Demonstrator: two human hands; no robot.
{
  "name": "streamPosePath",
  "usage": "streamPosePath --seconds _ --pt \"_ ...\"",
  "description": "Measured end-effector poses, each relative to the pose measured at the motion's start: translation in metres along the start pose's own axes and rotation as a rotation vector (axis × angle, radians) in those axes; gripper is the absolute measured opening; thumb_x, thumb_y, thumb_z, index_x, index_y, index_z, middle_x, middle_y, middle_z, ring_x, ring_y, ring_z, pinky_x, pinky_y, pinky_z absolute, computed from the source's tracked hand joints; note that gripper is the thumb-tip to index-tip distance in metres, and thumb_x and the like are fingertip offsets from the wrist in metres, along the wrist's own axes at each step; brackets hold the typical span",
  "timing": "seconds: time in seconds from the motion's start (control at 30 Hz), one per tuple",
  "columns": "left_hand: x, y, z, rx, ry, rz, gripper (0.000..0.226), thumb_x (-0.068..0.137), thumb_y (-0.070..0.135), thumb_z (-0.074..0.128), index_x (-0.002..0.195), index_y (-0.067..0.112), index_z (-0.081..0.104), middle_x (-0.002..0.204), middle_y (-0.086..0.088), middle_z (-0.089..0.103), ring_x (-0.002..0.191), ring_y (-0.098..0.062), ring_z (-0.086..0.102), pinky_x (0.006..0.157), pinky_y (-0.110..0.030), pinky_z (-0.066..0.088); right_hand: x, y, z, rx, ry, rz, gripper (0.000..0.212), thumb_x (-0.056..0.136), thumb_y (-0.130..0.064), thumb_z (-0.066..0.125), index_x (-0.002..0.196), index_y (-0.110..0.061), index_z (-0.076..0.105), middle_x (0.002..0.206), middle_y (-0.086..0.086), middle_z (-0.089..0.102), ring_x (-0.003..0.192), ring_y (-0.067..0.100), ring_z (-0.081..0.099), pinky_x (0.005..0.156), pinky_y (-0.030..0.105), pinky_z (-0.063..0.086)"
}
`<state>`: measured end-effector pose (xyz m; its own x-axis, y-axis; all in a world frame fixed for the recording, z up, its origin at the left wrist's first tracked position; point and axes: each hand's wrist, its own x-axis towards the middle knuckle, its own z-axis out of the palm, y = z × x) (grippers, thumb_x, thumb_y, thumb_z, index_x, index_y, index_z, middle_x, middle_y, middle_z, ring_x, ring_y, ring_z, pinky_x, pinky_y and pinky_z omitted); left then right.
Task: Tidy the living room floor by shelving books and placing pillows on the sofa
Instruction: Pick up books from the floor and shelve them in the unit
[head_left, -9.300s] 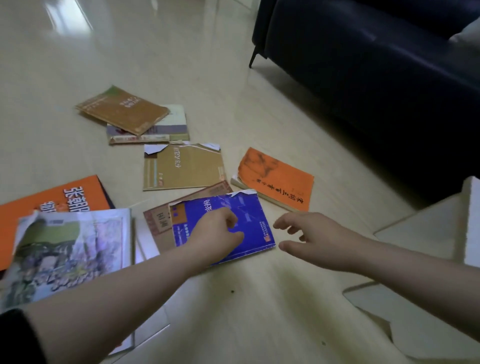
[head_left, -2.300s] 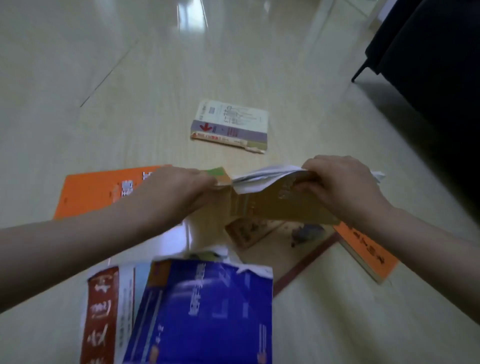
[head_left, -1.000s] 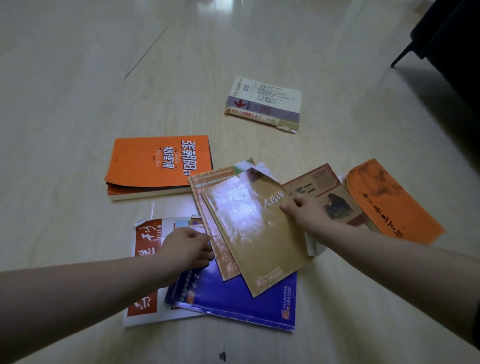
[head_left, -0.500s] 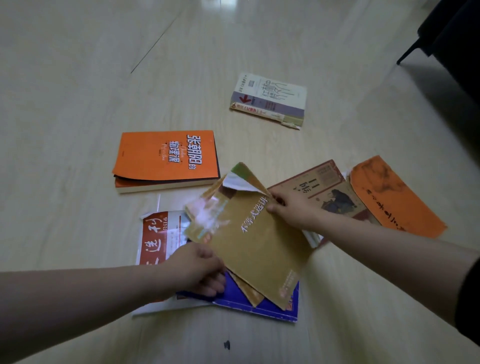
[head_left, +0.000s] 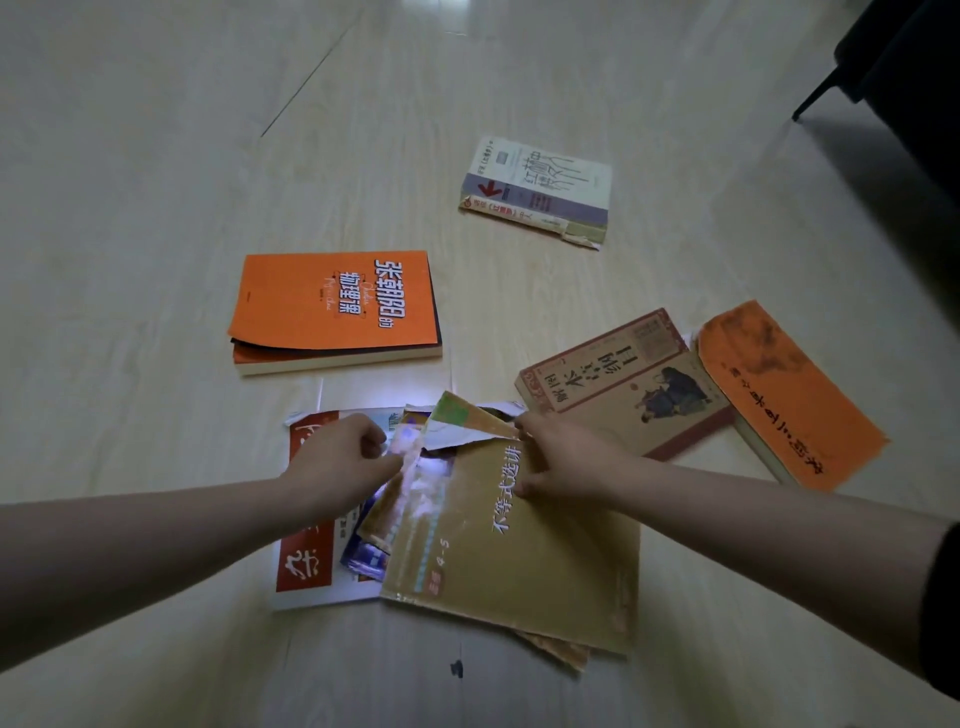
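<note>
Blue book (head_left: 363, 561) mostly hidden under tan book (head_left: 519, 561), corner torn, on floor (head_left: 156, 156) at 6 o'clock; left grip (head_left: 343, 462) pinches its left edge, right grip (head_left: 566, 457) clamps its top edge.

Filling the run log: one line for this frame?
stage: stacking books | left hand: pinches stack edge | right hand: holds tan book atop stack | loose: orange book, white book, brown book, faded orange book
</note>
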<state>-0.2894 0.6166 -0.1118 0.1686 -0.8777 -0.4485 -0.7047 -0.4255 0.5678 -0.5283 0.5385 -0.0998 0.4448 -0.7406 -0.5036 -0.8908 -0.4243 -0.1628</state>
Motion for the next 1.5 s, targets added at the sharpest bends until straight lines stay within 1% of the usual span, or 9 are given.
streamPosePath --seconds 0.1,0.23,0.5,0.7,0.87,0.97,1.17,1.4,1.5 --pt "-0.002 0.004 0.006 -0.036 -0.044 0.015 0.027 0.087 0.029 0.066 0.109 0.016 0.057 0.098 0.003 0.061 0.090 -0.012 0.058 0.076 -0.025 0.050 -0.012 0.003 -0.002 0.198 -0.065 0.070 0.036 0.078 -0.044 0.074 0.101 -0.020 0.061 0.092 -0.004 0.060 0.085 0.014 0.055 0.062 0.025 0.038" --pt "-0.004 0.018 0.008 -0.116 -0.152 0.015 0.026 0.085 0.034 0.068 0.104 0.023 0.055 0.099 0.007 0.061 0.089 -0.007 0.058 0.072 -0.024 0.052 -0.051 0.028 0.008 0.614 -0.062 0.085 0.021 0.086 -0.034 0.069 0.106 -0.029 0.061 0.101 -0.010 0.064 0.096 0.010 0.060 0.080 0.022 0.049" --pt "-0.002 0.068 0.044 -0.657 -0.425 -0.055 0.072 0.071 0.031 0.082 0.131 0.010 0.047 0.114 -0.008 0.066 0.101 -0.023 0.067 0.091 -0.042 0.055 -0.138 0.086 0.020 1.194 0.412 0.244 0.035 0.079 -0.037 0.075 0.110 -0.030 0.060 0.102 -0.013 0.072 0.090 0.005 0.069 0.072 0.018 0.055" --pt "-0.007 0.146 0.102 -0.635 -0.682 0.137 0.070 0.073 0.052 0.074 0.133 0.037 0.041 0.129 0.011 0.058 0.117 -0.013 0.057 0.099 -0.042 0.049 -0.177 0.110 0.043 1.297 0.691 0.334 0.029 0.085 -0.016 0.065 0.113 -0.024 0.061 0.101 -0.013 0.073 0.090 0.003 0.069 0.067 0.011 0.051" --pt "-0.027 0.191 0.141 -0.681 -0.450 0.285 0.033 0.092 0.036 0.058 0.124 0.030 0.053 0.116 0.016 0.064 0.103 0.000 0.062 0.093 -0.030 0.053 -0.198 0.120 0.063 1.346 0.893 0.411 0.026 0.088 -0.004 0.061 0.104 -0.024 0.057 0.089 -0.024 0.071 0.083 -0.006 0.066 0.062 0.006 0.048" --pt "-0.034 0.216 0.151 -0.667 -0.403 0.390 0.039 0.091 0.043 0.052 0.128 0.034 0.047 0.119 0.019 0.062 0.107 0.001 0.060 0.089 -0.021 0.051 -0.202 0.129 0.066 1.356 1.024 0.462 0.024 0.089 -0.007 0.061 0.102 -0.026 0.057 0.090 -0.014 0.072 0.084 -0.006 0.067 0.062 0.007 0.049" --pt "-0.037 0.238 0.160 -0.650 -0.309 0.522 0.031 0.094 0.042 0.051 0.124 0.033 0.050 0.120 0.015 0.060 0.112 -0.004 0.057 0.097 -0.036 0.049 -0.203 0.146 0.062 1.266 1.138 0.472 0.032 0.087 -0.027 0.061 0.118 -0.028 0.057 0.106 -0.011 0.070 0.098 0.002 0.066 0.075 0.016 0.055" --pt "-0.039 0.231 0.165 -0.605 -0.258 0.626 0.043 0.089 0.041 0.059 0.129 0.027 0.050 0.119 0.014 0.061 0.112 -0.001 0.056 0.092 -0.030 0.050 -0.206 0.143 0.057 1.271 1.220 0.409 0.048 0.080 -0.026 0.064 0.123 -0.038 0.046 0.114 -0.016 0.065 0.105 -0.004 0.061 0.079 0.013 0.052" --pt "-0.039 0.230 0.167 -0.561 -0.279 0.647 0.046 0.086 0.043 0.056 0.129 0.028 0.048 0.122 0.014 0.059 0.115 -0.003 0.055 0.095 -0.034 0.050 -0.202 0.142 0.060 1.313 1.219 0.410 0.061 0.081 -0.020 0.064 0.136 -0.023 0.040 0.113 -0.016 0.063 0.100 -0.009 0.062 0.073 0.008 0.050"
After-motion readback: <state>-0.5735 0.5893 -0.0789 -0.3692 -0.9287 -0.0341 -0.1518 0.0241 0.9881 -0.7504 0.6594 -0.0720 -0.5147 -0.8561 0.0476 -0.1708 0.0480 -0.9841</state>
